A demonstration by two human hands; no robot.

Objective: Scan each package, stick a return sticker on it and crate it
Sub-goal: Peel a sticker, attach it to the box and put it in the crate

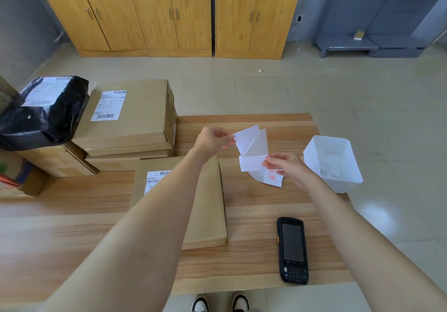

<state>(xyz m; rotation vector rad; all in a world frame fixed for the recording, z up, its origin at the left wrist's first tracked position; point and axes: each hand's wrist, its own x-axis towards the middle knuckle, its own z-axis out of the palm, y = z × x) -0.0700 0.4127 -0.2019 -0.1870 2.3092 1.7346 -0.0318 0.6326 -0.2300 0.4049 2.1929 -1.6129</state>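
Sticker (252, 143) in left hand (212, 141), right hand (289, 167)

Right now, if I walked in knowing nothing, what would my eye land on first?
First, the two hands in mid-air at the centre: the left hand and right hand both pinch a white sticker sheet with red print, above the wooden table. Under the left arm lies a flat cardboard package. A black handheld scanner lies near the front edge, and more parcels are stacked at the far left.

Cardboard boxes (130, 115) perhaps five, stack unclear; one black bag (48, 118); one scanner (292, 251); one white bin (338, 181).
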